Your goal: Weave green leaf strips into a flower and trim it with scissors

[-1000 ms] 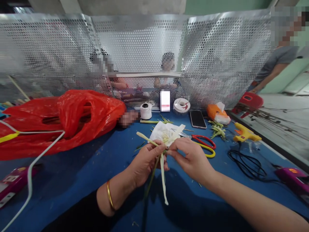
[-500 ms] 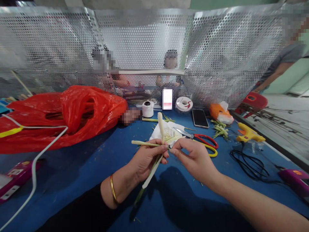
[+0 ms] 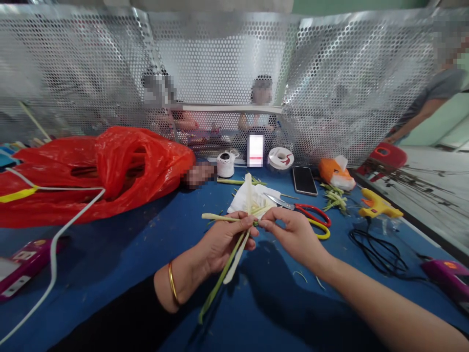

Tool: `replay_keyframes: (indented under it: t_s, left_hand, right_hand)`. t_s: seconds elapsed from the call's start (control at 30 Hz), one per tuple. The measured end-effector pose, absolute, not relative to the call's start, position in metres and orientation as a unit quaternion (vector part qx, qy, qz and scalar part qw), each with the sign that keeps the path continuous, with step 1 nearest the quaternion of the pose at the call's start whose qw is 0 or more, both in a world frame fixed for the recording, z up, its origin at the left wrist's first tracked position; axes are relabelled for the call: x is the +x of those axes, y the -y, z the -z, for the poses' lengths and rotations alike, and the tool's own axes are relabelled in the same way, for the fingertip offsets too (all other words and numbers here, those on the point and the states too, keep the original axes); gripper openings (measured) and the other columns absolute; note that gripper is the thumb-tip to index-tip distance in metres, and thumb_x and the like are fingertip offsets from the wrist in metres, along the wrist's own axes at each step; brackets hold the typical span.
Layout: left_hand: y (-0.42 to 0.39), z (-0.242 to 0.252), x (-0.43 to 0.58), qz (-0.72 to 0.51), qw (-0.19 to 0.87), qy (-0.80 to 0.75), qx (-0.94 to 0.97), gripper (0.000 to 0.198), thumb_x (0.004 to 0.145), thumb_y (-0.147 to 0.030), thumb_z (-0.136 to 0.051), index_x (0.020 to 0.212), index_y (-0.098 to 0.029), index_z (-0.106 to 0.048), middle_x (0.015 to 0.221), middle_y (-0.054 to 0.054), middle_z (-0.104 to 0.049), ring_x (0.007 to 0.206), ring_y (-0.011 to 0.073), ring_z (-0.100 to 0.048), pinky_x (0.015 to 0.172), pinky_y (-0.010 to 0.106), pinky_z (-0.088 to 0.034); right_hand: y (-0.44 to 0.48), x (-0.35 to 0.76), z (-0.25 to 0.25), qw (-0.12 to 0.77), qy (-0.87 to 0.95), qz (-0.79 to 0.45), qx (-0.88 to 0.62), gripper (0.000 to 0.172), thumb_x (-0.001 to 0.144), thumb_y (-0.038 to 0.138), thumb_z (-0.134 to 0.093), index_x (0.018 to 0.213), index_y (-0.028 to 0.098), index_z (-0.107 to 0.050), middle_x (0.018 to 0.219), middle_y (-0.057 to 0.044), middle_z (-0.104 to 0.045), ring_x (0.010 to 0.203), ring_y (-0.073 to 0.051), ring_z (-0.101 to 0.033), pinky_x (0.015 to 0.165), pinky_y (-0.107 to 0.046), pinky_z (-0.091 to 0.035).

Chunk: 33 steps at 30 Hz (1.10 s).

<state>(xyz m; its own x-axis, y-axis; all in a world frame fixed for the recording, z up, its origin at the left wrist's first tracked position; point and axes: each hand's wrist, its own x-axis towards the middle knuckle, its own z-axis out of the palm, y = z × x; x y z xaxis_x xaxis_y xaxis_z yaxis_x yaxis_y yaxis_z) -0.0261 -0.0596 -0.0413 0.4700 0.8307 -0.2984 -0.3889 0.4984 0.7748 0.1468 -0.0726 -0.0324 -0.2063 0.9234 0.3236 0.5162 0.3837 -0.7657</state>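
Note:
Pale green leaf strips [image 3: 234, 259] cross in a bunch at the middle of the view, their ends sticking out up, left and down. My left hand [image 3: 225, 239] pinches the bunch near its crossing, thumb on top. From the right, my right hand [image 3: 293, 234] has thumb and fingertips pressed together at the same crossing, by a small green piece. What lies between those fingertips is mostly hidden. Just beyond the hands, more cut strips rest on a white tissue [image 3: 240, 199]. Scissors [image 3: 311, 210] with red and yellow handles lie to the right of it.
A red plastic bag [image 3: 146, 186] covers the left side. At the back stand a thread spool [image 3: 225, 165], a lit phone [image 3: 255, 150] and a ribbon roll [image 3: 281, 159]. A dark phone [image 3: 304, 180], tissue pack [image 3: 335, 172] and yellow glue gun [image 3: 379, 204] lie right.
The strips have turned slightly in my hands, and the long green one hangs more plainly into view below. Thin scraps now show on the table beneath my right forearm.

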Motion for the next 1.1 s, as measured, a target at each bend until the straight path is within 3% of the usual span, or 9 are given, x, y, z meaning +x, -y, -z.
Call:
replay_keyframes:
  t_s: [0.17, 0.4, 0.5, 0.57, 0.67, 0.87, 1.1]
  left_hand:
    - [0.061, 0.043, -0.027, -0.38, 0.789, -0.318, 0.364, 0.015, 0.081, -0.027, -0.067, 0.088, -0.014, -0.066, 0.063, 0.003, -0.066, 0.05, 0.0097, -0.061, 0.051, 0.019, -0.051]
    - [0.064, 0.043, -0.027, -0.379, 0.788, -0.32, 0.366, 0.016, 0.076, -0.026, -0.072, 0.084, -0.012, -0.07, 0.064, 0.004, -0.067, 0.049, 0.0106, -0.063, 0.052, 0.019, -0.051]
    - [0.065, 0.038, -0.027, -0.371, 0.781, -0.34, 0.371, 0.019, 0.079, -0.028, -0.069, 0.09, -0.013, -0.07, 0.07, 0.005, -0.07, 0.053, 0.0136, -0.067, 0.054, 0.021, -0.053]
    - [0.065, 0.034, -0.028, -0.364, 0.779, -0.346, 0.377, 0.023, 0.083, -0.03, -0.063, 0.098, -0.014, -0.07, 0.076, 0.007, -0.072, 0.057, 0.0158, -0.069, 0.056, 0.022, -0.053]
    - [0.065, 0.032, -0.029, -0.346, 0.782, -0.344, 0.388, 0.027, 0.087, -0.031, -0.055, 0.1, -0.013, -0.07, 0.079, 0.009, -0.073, 0.058, 0.0163, -0.07, 0.057, 0.023, -0.054]
    - [0.064, 0.036, -0.03, -0.341, 0.79, -0.342, 0.378, 0.016, 0.079, -0.021, -0.065, 0.092, -0.014, -0.071, 0.071, 0.006, -0.072, 0.053, 0.0132, -0.067, 0.054, 0.02, -0.052]
    - [0.058, 0.039, -0.031, -0.367, 0.846, -0.304, 0.24, 0.009, 0.077, -0.015, -0.066, 0.085, -0.013, -0.068, 0.059, 0.002, -0.066, 0.046, 0.0103, -0.06, 0.048, 0.02, -0.05]
  right_hand:
    - [0.07, 0.145, 0.027, 0.412, 0.692, -0.368, -0.465, 0.014, 0.081, 0.031, -0.061, 0.077, 0.019, -0.068, 0.081, -0.003, -0.071, 0.08, -0.018, -0.062, 0.077, -0.03, -0.045]
    - [0.071, 0.141, 0.029, 0.406, 0.652, -0.46, -0.445, 0.02, 0.079, 0.03, -0.062, 0.064, 0.017, -0.064, 0.064, 0.001, -0.063, 0.066, -0.014, -0.056, 0.069, -0.028, -0.045]
    - [0.066, 0.146, 0.031, 0.417, 0.651, -0.451, -0.447, 0.012, 0.077, 0.029, -0.066, 0.079, 0.018, -0.07, 0.078, -0.002, -0.07, 0.081, -0.017, -0.061, 0.081, -0.031, -0.045]
    - [0.062, 0.151, 0.031, 0.437, 0.635, -0.454, -0.447, 0.019, 0.075, 0.028, -0.068, 0.092, 0.019, -0.072, 0.093, -0.003, -0.072, 0.094, -0.019, -0.062, 0.09, -0.034, -0.043]
    - [0.058, 0.157, 0.03, 0.464, 0.598, -0.488, -0.434, 0.019, 0.078, 0.028, -0.064, 0.093, 0.021, -0.073, 0.097, -0.003, -0.073, 0.099, -0.02, -0.062, 0.094, -0.035, -0.041]
    - [0.057, 0.158, 0.028, 0.463, 0.595, -0.487, -0.441, 0.02, 0.079, 0.039, -0.065, 0.081, 0.021, -0.075, 0.088, -0.004, -0.073, 0.092, -0.021, -0.063, 0.089, -0.036, -0.043]
    - [0.054, 0.163, 0.028, 0.425, 0.612, -0.502, -0.438, 0.017, 0.074, 0.035, -0.07, 0.08, 0.02, -0.073, 0.079, -0.002, -0.071, 0.078, -0.017, -0.061, 0.079, -0.032, -0.045]
